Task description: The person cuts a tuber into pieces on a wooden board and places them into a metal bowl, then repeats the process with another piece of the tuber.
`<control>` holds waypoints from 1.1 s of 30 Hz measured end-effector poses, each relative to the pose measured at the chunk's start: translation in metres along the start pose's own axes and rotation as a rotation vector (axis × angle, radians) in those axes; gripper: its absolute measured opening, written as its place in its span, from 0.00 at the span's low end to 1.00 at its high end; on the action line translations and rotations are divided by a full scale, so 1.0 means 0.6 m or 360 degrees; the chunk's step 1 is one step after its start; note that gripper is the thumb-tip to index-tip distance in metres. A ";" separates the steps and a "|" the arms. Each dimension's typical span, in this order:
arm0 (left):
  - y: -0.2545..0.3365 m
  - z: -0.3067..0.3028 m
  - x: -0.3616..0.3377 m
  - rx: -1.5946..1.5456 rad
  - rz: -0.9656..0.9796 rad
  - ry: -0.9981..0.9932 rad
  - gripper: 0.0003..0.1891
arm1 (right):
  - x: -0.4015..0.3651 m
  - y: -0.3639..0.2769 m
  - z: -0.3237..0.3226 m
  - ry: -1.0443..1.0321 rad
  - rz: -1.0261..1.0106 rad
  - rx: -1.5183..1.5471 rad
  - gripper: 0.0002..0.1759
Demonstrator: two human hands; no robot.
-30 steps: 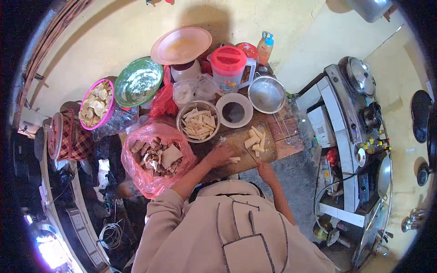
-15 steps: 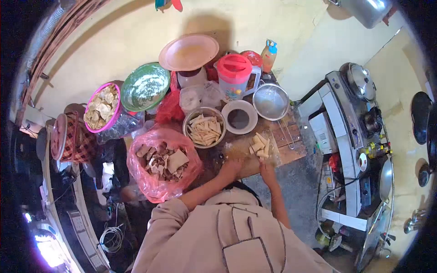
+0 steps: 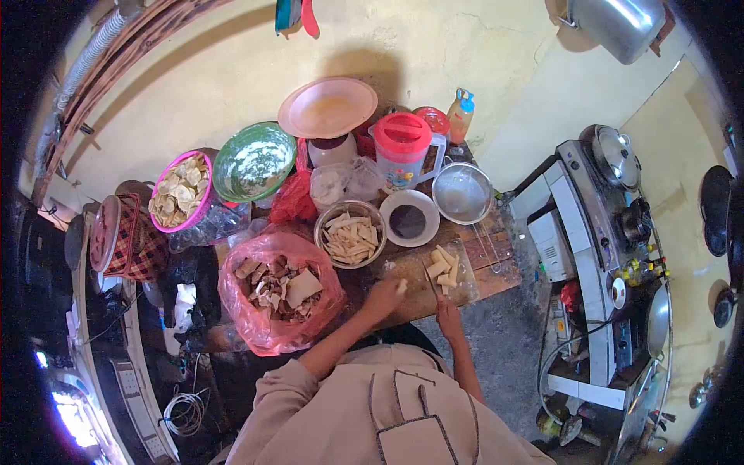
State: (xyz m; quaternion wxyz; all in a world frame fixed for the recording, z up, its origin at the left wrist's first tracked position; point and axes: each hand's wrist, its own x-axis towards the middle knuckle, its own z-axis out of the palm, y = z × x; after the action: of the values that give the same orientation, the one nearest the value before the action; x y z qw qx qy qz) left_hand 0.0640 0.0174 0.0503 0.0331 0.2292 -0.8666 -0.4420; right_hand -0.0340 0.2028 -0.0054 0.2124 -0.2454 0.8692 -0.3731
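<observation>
My right hand (image 3: 447, 316) is wrapped round the handle of a knife (image 3: 430, 280), whose dark thin blade points away from me beside a small pile of pale cut sticks (image 3: 442, 268). The sticks lie on a cutting board (image 3: 467, 291) at the table's front right. Left of the pile, my left hand (image 3: 382, 301) pinches a small pale piece (image 3: 401, 286) above the board. Just beyond that hand stands a metal bowl (image 3: 378, 256) full of similar pale sticks. A pink plastic bag (image 3: 232, 291) of brown and pale flat pieces is nearest my left forearm.
A bowl of dark liquid (image 3: 408, 221), a strainer (image 3: 463, 194) and a red-lidded pitcher (image 3: 401, 147) stand behind the board. Green (image 3: 254, 159) and pink-rimmed (image 3: 205, 203) basins sit at the back left. To the right is a gas stove (image 3: 577, 174) with pots.
My left hand has shifted left, away from the stick pile, and a pale piece now shows in its fingers. The knife blade now shows beside the pile. The view has tilted slightly up.
</observation>
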 end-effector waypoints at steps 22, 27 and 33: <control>0.026 0.140 0.139 0.0287 0.0185 0.0268 0.19 | 0.020 0.044 -0.112 0.0084 -0.0023 0.0262 0.31; 0.039 0.100 0.121 0.0274 -0.0144 0.0158 0.20 | 0.008 0.044 -0.121 -0.0014 0.0046 0.0138 0.31; -0.016 0.068 0.077 0.0422 -0.0055 0.0286 0.30 | -0.003 0.033 -0.058 -0.0169 -0.0232 0.0050 0.22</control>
State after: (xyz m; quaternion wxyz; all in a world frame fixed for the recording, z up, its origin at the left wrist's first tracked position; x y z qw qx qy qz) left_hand 0.0154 0.0233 0.0115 0.0722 0.2851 -0.9068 -0.3020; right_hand -0.0574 0.2346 0.0022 0.2342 -0.3239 0.8306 -0.3876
